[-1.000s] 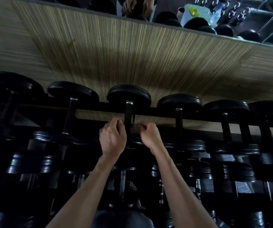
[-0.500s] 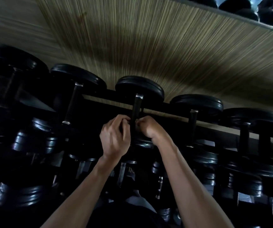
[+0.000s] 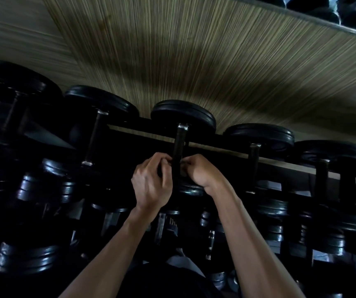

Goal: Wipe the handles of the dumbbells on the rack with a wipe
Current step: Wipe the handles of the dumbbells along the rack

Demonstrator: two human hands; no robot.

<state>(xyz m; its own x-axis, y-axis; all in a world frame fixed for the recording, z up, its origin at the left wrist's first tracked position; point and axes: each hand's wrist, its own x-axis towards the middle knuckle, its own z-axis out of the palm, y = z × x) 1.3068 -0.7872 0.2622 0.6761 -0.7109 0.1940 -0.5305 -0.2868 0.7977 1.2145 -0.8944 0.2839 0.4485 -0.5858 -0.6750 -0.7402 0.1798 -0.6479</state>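
A black dumbbell (image 3: 183,114) lies on the top row of the rack, its dark handle (image 3: 179,143) pointing toward me. My left hand (image 3: 151,183) and my right hand (image 3: 198,171) close in on the lower part of that handle from either side, fingers curled at it. A dark wipe seems wrapped round the handle between my fingers, but it is too dark to make out clearly. Neighbouring dumbbells sit to the left (image 3: 102,100) and right (image 3: 258,134) on the same row.
Lower rack rows hold several more black dumbbells (image 3: 29,257). Striped wooden floor (image 3: 194,50) stretches beyond the rack. More dark weights (image 3: 349,14) stand at the top right. The rack's black rail (image 3: 129,125) runs behind the handles.
The view has tilted down and moved closer. Both hands came together from either side of the handle and now clasp it.
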